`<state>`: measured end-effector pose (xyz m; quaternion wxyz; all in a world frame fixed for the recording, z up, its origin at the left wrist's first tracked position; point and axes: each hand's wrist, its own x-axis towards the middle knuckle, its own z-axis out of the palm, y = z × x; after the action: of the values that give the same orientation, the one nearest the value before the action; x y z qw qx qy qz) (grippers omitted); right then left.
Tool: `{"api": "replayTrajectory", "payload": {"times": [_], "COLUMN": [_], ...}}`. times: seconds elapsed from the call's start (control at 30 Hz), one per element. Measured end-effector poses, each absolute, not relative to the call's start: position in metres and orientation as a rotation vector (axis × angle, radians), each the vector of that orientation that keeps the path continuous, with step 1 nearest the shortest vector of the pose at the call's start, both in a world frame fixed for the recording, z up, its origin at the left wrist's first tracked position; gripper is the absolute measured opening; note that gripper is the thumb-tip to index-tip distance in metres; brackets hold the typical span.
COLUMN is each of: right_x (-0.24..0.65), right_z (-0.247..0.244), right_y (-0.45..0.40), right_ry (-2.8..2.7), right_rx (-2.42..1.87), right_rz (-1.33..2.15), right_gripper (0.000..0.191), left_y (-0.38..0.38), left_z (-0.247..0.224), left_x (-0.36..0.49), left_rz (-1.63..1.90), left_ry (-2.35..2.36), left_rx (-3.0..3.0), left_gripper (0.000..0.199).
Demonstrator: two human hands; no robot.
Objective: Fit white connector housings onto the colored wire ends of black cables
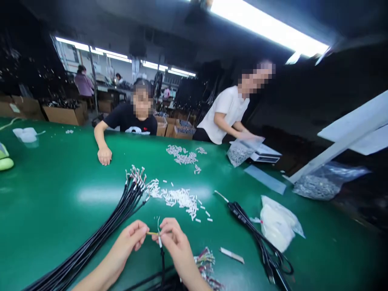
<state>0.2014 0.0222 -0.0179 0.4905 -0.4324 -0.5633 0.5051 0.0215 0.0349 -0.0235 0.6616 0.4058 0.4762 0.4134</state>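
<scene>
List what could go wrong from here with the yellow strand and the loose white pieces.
The thin yellow strand, pinched in the left hand, might bend or slip if pulled hard against the cable end at the right hand.
The loose white pieces lie right by the wire tips of the black cable bundle, so dragging it could scatter them.

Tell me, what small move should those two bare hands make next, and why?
Probably ease the yellow strand a little farther aside from the pale wire: the left hand pinches it out sideways, the pale wire stands up close by, and the right hand seems to hold the black cable's end.
</scene>
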Motion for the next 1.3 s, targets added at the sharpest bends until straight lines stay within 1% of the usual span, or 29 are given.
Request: {"api": "replayTrajectory", "payload": {"times": [0.07, 0.13, 0.2, 0.3, 0.37, 0.5, 0.67, 0.77, 0.9, 1.03, 1.1, 1.2, 1.3], "right_x": [0.204, 0.207, 0.210, 0.211, 0.210, 0.202, 0.194, 0.193, 0.193, 0.190, 0.187, 0.184, 0.187], "right_z": [-0.026, -0.038, -0.051, -0.061, -0.060, -0.048, -0.041, -0.044, -0.045, -0.022, -0.002, 0.015, 0.011], "right_y": [0.021, 0.023, 0.029, 0.040, 0.041, 0.033, 0.021, 0.017, 0.018, 0.013, 0.005, -0.001, 0.000], "right_ry": [-1.664, -1.834, -1.874, -1.831, -1.783, -1.706, -1.732, -1.759, -1.801, -1.841, -1.810, -1.706, -1.666], "right_rx": [-1.007, -1.028, -1.027, -1.006, -1.035, -1.119, -1.147, -1.143, -1.094, -1.051, -1.092, -1.133, -1.164], "right_rz": [0.993, 0.791, 0.704, 0.755, 0.835, 0.900, 0.793, 0.656, 0.473, 0.305, 0.300, 0.415, 0.512], "right_gripper": [0.022, 0.015, 0.011, 0.014, 0.015, 0.018, 0.004, 0.008, 0.014, 0.015, 0.015, 0.012, 0.009], "left_y": [0.037, 0.037, 0.036, 0.033, 0.030, 0.025, 0.024, 0.021, 0.022, 0.025, 0.020, 0.015, 0.021], "left_z": [-0.032, -0.042, -0.050, -0.055, -0.052, -0.040, -0.027, -0.018, -0.015, -0.016, -0.010, -0.001, 0.001], "left_x": [0.023, 0.024, 0.024, 0.023, 0.020, 0.015, 0.017, 0.018, 0.019, 0.018, 0.017, 0.014, 0.012], "left_rz": [0.925, 0.916, 0.938, 0.939, 0.894, 0.851, 0.801, 0.755, 0.800, 0.811, 0.828, 0.837, 0.775], "left_ry": [1.076, 1.084, 1.088, 1.088, 1.096, 1.129, 1.139, 1.118, 1.104, 0.967, 0.849, 0.751, 0.731], "left_rx": [0.970, 1.060, 1.215, 1.547, 1.727, 1.853, 1.674, 1.581, 1.555, 1.342, 1.146, 0.877, 0.800], "left_gripper": [0.069, 0.074, 0.071, 0.051, 0.040, 0.033, 0.030, 0.028, 0.029, 0.035, 0.042, 0.054, 0.042]}}
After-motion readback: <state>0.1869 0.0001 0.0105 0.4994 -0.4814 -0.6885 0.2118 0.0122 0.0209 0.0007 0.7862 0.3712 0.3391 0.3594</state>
